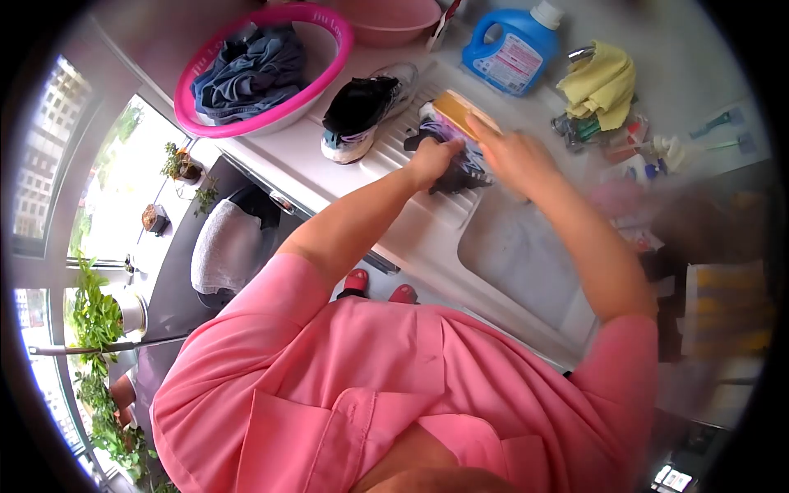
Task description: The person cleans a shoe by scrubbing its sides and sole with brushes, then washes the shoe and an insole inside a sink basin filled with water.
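Note:
A dark sneaker with white and purple parts (472, 163) lies on the ribbed washboard of the sink counter. My left hand (436, 159) is closed on its near left side, and some of the sneaker is hidden under my hands. My right hand (516, 161) grips a scrub brush with a yellow-brown back (457, 112), which is pressed against the sneaker's upper end. To the left stands the other sneaker (348, 146), white-soled with a black inside. Just below my right forearm is the sink basin (526, 246).
At the back left, a pink-rimmed basin (325, 78) holds dark blue clothes (246, 76). A blue detergent bottle (511, 53) and a yellow cloth (604, 82) over the faucet are at the back. Toothbrushes (719, 123) lie right. Potted plants (99, 316) line the window.

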Demonstrator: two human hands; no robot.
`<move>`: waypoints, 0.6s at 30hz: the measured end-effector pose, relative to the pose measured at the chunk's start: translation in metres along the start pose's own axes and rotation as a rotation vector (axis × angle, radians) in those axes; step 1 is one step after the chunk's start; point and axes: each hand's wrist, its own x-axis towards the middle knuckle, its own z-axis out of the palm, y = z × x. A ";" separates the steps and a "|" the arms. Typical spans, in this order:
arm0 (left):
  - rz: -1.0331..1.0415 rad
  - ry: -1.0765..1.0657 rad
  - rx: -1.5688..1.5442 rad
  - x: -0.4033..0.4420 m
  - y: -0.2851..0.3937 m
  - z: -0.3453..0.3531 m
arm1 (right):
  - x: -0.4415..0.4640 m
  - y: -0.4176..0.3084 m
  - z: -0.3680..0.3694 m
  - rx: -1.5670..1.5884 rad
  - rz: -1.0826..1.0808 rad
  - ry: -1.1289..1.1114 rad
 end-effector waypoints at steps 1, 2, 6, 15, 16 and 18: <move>0.023 -0.005 0.135 0.010 -0.002 -0.001 | 0.018 -0.003 0.007 0.057 0.024 0.092; 0.043 -0.011 0.271 0.015 -0.002 0.000 | 0.036 -0.006 0.013 0.115 0.051 0.182; 0.277 -0.046 0.661 -0.004 0.054 0.024 | 0.019 -0.020 -0.010 0.280 0.279 0.436; 0.762 -0.542 1.597 0.011 0.111 0.108 | -0.055 0.012 -0.043 0.359 0.617 0.770; 0.818 -0.577 1.695 0.022 0.112 0.112 | -0.061 0.016 -0.043 0.336 0.631 0.816; 0.922 -0.636 1.831 0.027 0.116 0.117 | -0.079 0.009 -0.022 0.389 0.699 0.808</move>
